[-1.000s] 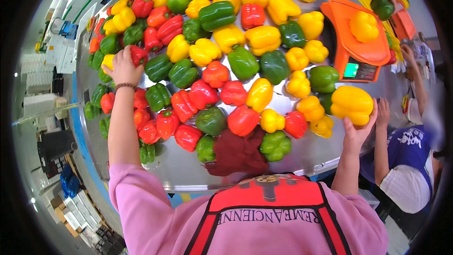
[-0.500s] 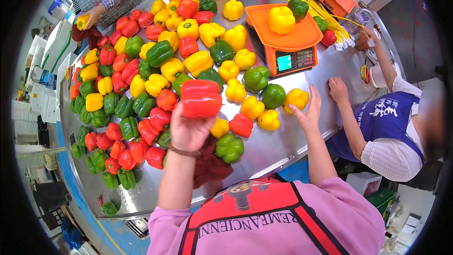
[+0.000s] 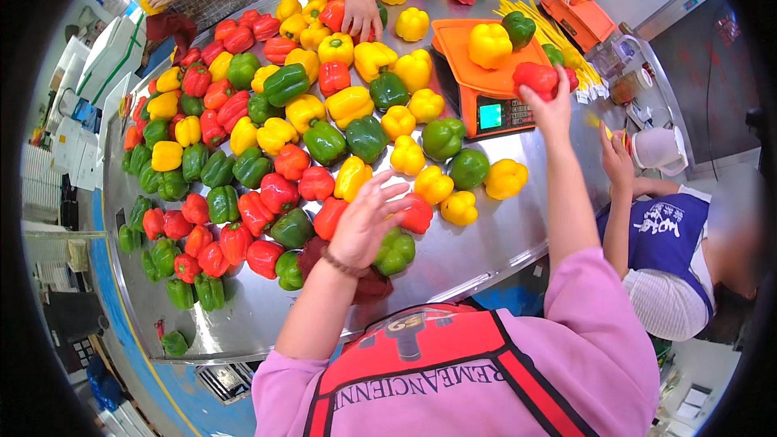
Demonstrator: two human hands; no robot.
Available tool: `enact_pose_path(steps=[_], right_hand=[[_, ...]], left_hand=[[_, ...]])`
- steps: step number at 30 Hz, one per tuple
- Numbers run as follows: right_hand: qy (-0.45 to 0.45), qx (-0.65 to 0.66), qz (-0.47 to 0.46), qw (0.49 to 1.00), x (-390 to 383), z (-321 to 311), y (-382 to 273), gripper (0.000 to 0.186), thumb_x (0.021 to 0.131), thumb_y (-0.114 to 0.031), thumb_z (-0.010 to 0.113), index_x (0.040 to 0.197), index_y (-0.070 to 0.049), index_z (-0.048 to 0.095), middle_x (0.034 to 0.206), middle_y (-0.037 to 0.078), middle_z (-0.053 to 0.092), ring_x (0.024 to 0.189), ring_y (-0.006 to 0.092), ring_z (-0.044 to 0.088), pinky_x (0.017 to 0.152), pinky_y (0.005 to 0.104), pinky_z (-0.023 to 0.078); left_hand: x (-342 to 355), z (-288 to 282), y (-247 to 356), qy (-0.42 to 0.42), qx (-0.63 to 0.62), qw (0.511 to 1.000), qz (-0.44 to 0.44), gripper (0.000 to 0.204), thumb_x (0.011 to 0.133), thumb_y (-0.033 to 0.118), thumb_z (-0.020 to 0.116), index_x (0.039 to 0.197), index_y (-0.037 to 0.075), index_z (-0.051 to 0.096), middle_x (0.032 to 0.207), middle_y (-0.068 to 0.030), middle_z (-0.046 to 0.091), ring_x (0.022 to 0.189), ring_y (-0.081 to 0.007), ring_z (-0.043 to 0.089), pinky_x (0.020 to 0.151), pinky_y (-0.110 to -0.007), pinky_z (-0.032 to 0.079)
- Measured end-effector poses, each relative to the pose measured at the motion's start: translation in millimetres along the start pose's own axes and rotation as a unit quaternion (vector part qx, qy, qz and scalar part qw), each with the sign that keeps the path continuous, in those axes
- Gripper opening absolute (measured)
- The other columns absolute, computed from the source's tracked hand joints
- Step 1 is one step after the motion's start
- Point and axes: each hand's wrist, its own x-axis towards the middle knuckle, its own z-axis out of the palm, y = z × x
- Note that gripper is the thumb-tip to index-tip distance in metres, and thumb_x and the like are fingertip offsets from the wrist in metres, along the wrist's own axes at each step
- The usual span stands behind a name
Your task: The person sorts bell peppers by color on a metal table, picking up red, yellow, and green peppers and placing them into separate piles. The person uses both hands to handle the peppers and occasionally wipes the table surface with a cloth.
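A red bell pepper (image 3: 534, 79) is gripped in my right hand (image 3: 552, 109), raised at the right edge of an orange weighing scale (image 3: 505, 117). On the scale's orange tray (image 3: 457, 39) sit a yellow bell pepper (image 3: 490, 45) and a green bell pepper (image 3: 519, 30). My left hand (image 3: 368, 222) is empty with its fingers spread, above the near side of the pepper pile. Close to its fingertips lies another red bell pepper (image 3: 416, 213), and a green bell pepper (image 3: 395, 252) is partly hidden beside the wrist.
Red, yellow and green bell peppers cover much of the steel table (image 3: 486, 247). Yellow strips (image 3: 558, 40) and a second orange scale (image 3: 579, 20) lie at the far right. A co-worker's hand (image 3: 362, 12) reaches into the pile; another co-worker stands right, near a white cup (image 3: 660, 151).
My left hand, which held up a red bell pepper, is now empty. My right hand has moved up to the scale with a red bell pepper. A co-worker's hand has reached into the pile.
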Motion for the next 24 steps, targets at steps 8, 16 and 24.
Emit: enact_pose_path(steps=[8, 16, 24], right_hand=[[-0.026, -0.081, -0.027, 0.996, 73.0, 21.9, 68.3, 0.088, 0.074, -0.041, 0.079, 0.141, 0.000, 0.040, 0.133, 0.025, 0.052, 0.122, 0.0326, 0.053, 0.101, 0.0382, 0.042], [0.027, 0.093, 0.116, 0.989, -94.4, -20.0, 46.9, 0.031, 0.095, -0.021, 0.060, 0.112, 0.005, 0.063, 0.101, 0.013, 0.069, 0.091, 0.0166, 0.065, 0.083, 0.0291, 0.051], [0.056, 0.140, 0.124, 0.981, -153.3, -26.6, 47.9, 0.023, 0.096, -0.017, 0.059, 0.107, 0.003, 0.064, 0.094, 0.009, 0.068, 0.086, 0.0131, 0.064, 0.080, 0.0269, 0.051]], left_hand=[[-81.5, -83.9, 2.5, 0.172, -0.020, 0.984, 0.047, 0.043, 0.099, 0.033, 0.051, 0.133, 0.007, 0.047, 0.124, -0.0115, 0.059, 0.107, -0.0209, 0.060, 0.090, -0.033, 0.048], [-135.4, -155.8, 30.8, 0.266, 0.014, 0.944, 0.195, 0.047, 0.100, 0.046, 0.044, 0.101, 0.002, 0.062, 0.119, -0.0138, 0.061, 0.105, -0.0223, 0.060, 0.089, -0.034, 0.049], [-124.4, -141.5, 31.2, 0.301, 0.489, 0.774, 0.268, 0.013, 0.080, 0.008, 0.071, 0.091, 0.001, 0.067, 0.145, -0.0187, 0.040, 0.131, -0.0320, 0.044, 0.107, -0.040, 0.036]])
